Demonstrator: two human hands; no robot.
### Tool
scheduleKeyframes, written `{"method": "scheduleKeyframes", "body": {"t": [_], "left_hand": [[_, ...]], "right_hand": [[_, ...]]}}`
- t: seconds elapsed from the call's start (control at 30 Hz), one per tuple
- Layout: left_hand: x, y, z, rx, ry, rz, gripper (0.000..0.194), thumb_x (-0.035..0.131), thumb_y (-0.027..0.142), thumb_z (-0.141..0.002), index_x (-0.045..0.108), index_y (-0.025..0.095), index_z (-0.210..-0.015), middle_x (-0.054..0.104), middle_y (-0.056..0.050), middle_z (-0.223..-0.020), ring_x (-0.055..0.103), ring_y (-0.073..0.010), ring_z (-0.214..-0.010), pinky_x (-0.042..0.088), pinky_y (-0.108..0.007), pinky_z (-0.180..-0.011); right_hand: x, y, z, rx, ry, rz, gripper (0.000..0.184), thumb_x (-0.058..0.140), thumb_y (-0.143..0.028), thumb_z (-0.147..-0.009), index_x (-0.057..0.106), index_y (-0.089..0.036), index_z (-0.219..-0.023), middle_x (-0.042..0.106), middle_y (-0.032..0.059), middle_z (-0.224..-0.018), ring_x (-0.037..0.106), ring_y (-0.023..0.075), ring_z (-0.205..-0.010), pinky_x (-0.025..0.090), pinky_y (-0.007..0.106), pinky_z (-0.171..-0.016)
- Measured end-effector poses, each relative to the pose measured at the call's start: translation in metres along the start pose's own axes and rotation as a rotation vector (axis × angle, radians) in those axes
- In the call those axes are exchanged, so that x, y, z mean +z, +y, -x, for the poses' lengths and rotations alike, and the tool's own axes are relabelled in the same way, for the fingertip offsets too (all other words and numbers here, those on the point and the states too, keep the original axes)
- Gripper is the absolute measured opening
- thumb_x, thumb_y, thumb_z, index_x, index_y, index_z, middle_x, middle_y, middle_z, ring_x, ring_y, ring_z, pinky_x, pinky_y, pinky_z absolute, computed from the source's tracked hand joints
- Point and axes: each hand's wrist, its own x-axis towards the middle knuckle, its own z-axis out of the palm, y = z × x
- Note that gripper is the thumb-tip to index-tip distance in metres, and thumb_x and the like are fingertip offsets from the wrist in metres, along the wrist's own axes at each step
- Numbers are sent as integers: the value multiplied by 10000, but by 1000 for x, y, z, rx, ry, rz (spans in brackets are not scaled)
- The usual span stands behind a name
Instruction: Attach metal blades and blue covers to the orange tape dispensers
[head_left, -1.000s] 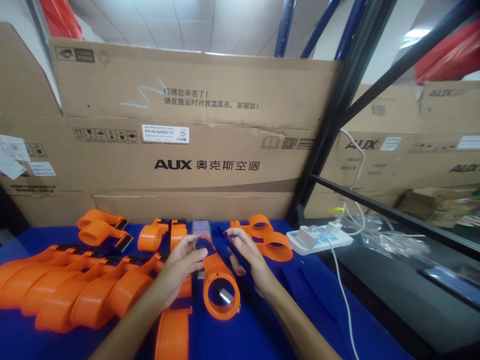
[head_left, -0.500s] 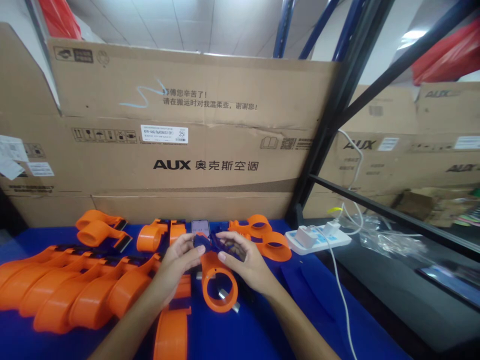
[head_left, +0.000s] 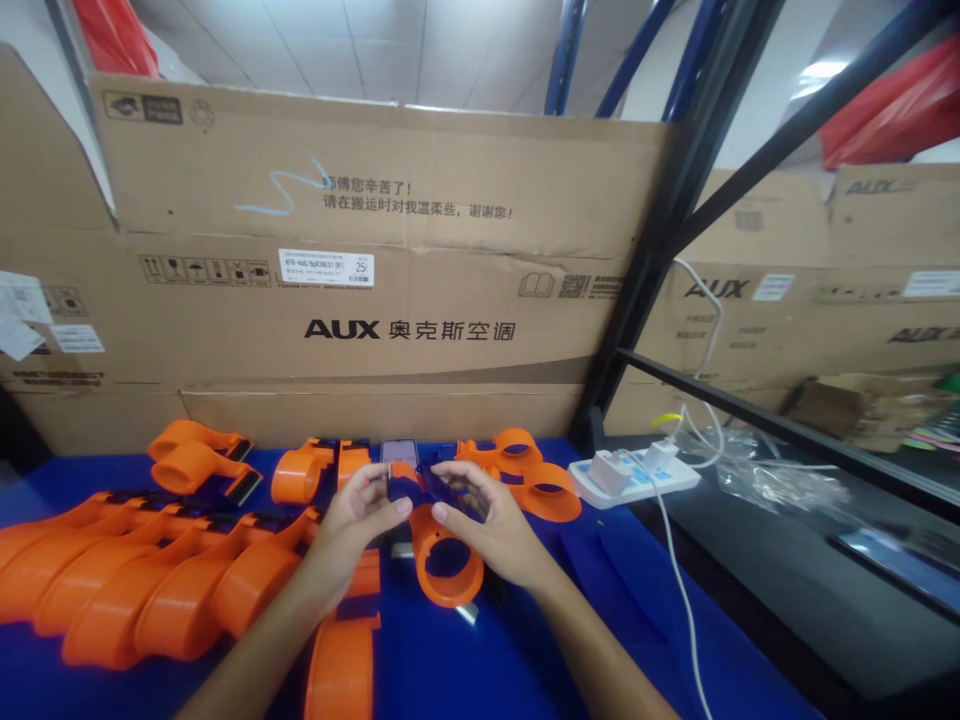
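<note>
An orange tape dispenser (head_left: 455, 575) is held up in front of me between both hands, its round hub toward me and its head pointing away. My left hand (head_left: 365, 510) is closed at the left side of the head, thumb by a dark blue part (head_left: 403, 488). From the right, my right hand (head_left: 487, 515) grips the neck with thumb and fingers, close to more dark blue parts (head_left: 442, 483). Fingers partly hide how these parts join. Beneath the hub, a small silvery metal piece (head_left: 467, 613) lies on the blue table surface (head_left: 427, 670).
Several orange dispensers (head_left: 180, 600) lie in a row at left, others (head_left: 551, 492) behind my right hand. A phone (head_left: 399, 453) stands at the back. At right are a white power strip (head_left: 634, 475) and its cable (head_left: 679, 600). A cardboard box wall (head_left: 375, 370) closes the back.
The dispenser's hub has swung slightly right and up and turned, covering more of the metal piece below. My left thumb has shifted a little at the head; both hands stay near it.
</note>
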Motion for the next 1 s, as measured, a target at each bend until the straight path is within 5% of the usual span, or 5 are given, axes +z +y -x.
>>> {"method": "scheduleKeyframes", "body": {"t": [0.23,0.53,0.73,1.0], "left_hand": [[-1,2,1,62,-55,35,622,902,236,-695,611,238,-1244,740,-107,-1200,697,-257,-1091,523,-353,-965],[-5,-5,1,146,-134,15,581,835,256,-770,581,284,-1292,680,-85,-1271,665,-271,-1116,523,-361,-946],[-5,-7,-4,259,-67,-164,441,829,263,-780,587,279,-1149,652,14,-946,634,-166,-861,505,-293,-828],[-9,-10,-3,317,32,-255,428,865,269,-736,581,246,-1055,665,16,-909,613,-165,-862,487,-284,-812]], "right_hand": [[-2,-4,4,-82,-24,109,456,721,-362,-898,590,-260,-1322,671,84,-1313,639,269,-1214,511,443,-1052],[-5,8,5,-357,47,639,705,792,-532,-812,569,-256,-1422,713,121,-1191,678,324,-1066,541,474,-918],[-6,11,5,-537,45,880,547,698,-485,-923,599,-229,-1396,683,134,-1095,630,301,-990,492,477,-855],[-3,11,6,-569,45,881,513,678,-496,-937,608,-229,-1371,670,128,-1090,603,296,-1002,469,468,-853]]}}
